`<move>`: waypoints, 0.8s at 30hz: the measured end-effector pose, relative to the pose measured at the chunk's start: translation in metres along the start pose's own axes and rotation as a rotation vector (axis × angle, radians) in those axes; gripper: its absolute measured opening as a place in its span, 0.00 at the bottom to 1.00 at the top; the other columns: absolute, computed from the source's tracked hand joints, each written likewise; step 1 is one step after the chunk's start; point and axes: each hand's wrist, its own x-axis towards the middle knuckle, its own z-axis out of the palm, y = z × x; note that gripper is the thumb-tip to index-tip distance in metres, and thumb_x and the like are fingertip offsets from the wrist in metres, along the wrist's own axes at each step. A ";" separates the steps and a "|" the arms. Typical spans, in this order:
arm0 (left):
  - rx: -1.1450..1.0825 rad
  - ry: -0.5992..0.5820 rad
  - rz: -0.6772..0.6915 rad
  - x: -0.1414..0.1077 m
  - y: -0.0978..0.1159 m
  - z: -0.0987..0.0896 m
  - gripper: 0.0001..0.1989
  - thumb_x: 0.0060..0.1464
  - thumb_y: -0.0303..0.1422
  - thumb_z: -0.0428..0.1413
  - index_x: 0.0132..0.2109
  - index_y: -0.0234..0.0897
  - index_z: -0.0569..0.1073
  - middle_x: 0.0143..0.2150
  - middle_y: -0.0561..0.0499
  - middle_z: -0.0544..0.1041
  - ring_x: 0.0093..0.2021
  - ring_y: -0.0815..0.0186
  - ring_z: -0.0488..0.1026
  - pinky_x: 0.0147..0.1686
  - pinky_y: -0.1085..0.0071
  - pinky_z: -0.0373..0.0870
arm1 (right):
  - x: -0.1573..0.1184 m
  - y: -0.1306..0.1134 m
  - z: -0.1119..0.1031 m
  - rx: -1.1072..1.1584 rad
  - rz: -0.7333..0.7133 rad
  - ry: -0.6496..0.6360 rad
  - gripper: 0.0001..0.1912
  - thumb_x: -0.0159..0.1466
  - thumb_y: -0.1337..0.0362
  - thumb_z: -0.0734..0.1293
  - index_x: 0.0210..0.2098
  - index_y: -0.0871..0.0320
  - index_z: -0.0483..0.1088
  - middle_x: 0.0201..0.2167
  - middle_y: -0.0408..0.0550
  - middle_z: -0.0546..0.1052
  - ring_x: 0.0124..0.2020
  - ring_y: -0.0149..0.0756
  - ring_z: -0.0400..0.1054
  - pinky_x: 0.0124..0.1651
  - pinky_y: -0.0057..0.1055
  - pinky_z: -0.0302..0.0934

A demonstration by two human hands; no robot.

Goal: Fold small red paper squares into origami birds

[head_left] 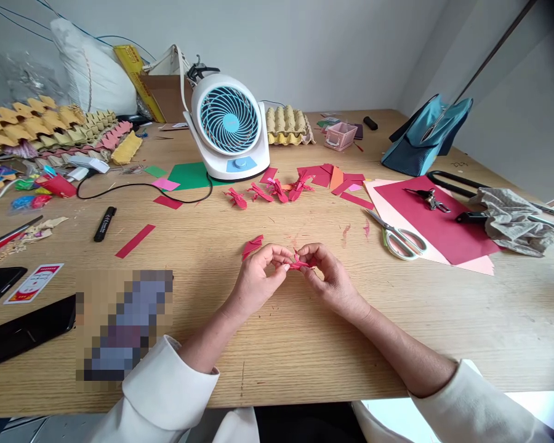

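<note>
Between my two hands is a small folded red paper piece, held just above the middle of the table. My left hand pinches its left end between thumb and forefinger. From the other side, my right hand pinches the right end, its fingertips partly covering the paper. Beyond my left hand lies another folded red paper strip. Farther back, several finished-looking red paper figures stand in a row before the fan. White and green scissors rest to the right of my hands.
A white fan stands at the back on the wooden table. Red sheets lie at right near a blue bag. At left are a black marker, a red strip, phones and egg trays.
</note>
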 end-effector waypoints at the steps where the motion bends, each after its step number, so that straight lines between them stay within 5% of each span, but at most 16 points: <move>1: 0.000 -0.002 0.000 0.000 0.000 -0.001 0.10 0.53 0.21 0.54 0.41 0.36 0.73 0.40 0.48 0.80 0.40 0.67 0.78 0.44 0.69 0.75 | 0.000 0.001 0.000 0.008 0.007 0.001 0.11 0.63 0.69 0.64 0.45 0.55 0.65 0.36 0.46 0.73 0.38 0.35 0.69 0.44 0.35 0.65; 9: 0.053 -0.007 0.081 -0.003 -0.003 0.002 0.12 0.53 0.23 0.56 0.45 0.37 0.72 0.42 0.47 0.79 0.41 0.66 0.76 0.43 0.70 0.74 | 0.000 0.003 0.001 0.038 0.023 0.005 0.11 0.64 0.67 0.64 0.46 0.54 0.64 0.36 0.46 0.73 0.38 0.34 0.68 0.44 0.35 0.65; 18: 0.155 0.046 0.068 -0.006 -0.001 0.007 0.10 0.51 0.21 0.56 0.40 0.38 0.71 0.36 0.51 0.77 0.33 0.70 0.74 0.36 0.74 0.72 | -0.002 -0.008 0.005 -0.063 0.019 -0.013 0.11 0.62 0.69 0.65 0.44 0.55 0.64 0.32 0.43 0.70 0.33 0.32 0.66 0.36 0.31 0.63; 24: 0.071 0.031 0.007 -0.002 -0.007 0.005 0.08 0.52 0.22 0.56 0.39 0.36 0.71 0.36 0.51 0.77 0.35 0.69 0.75 0.36 0.73 0.72 | 0.000 -0.004 0.003 -0.046 0.003 -0.020 0.13 0.62 0.71 0.62 0.46 0.54 0.63 0.33 0.44 0.70 0.35 0.34 0.66 0.41 0.34 0.64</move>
